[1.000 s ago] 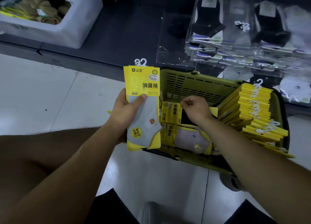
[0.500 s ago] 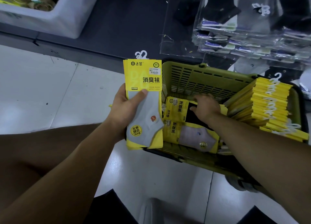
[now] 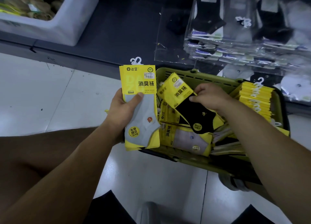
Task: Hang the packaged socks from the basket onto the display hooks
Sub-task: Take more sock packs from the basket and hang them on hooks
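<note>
Since half a second ago the right hand (image 3: 212, 96) has come up off the heap in the basket (image 3: 207, 78), bringing a black-sock pack (image 3: 186, 106) with it; earlier that pack lay flat under the palm. It now hangs tilted above the other packs, its yellow header pointing far and left and its toe end dipping toward the near right.

That forearm reaches in from the near right, crossing over the basket's near rim, with the wrist bent slightly down. Thumb and forefinger pinch the pack at its right edge, about where the yellow header meets the black sock, and the other fingers curl loosely behind.

On the other side, the left forearm comes in from the near left and ends just left of the basket. The left hand (image 3: 123, 111) grips a grey-sock pack (image 3: 144, 116) upright, the thumb pressed across its front and the fingers wrapped behind. More yellow edges show behind it, so it seems to be the front of a small bundle. White hanger hooks (image 3: 136, 61) stick out at the top.

Further packs stay in the basket: a grey-sock one (image 3: 188, 138) lies flat at the near side, and a row of yellow packs (image 3: 254, 97) stands on edge at the right.
</note>
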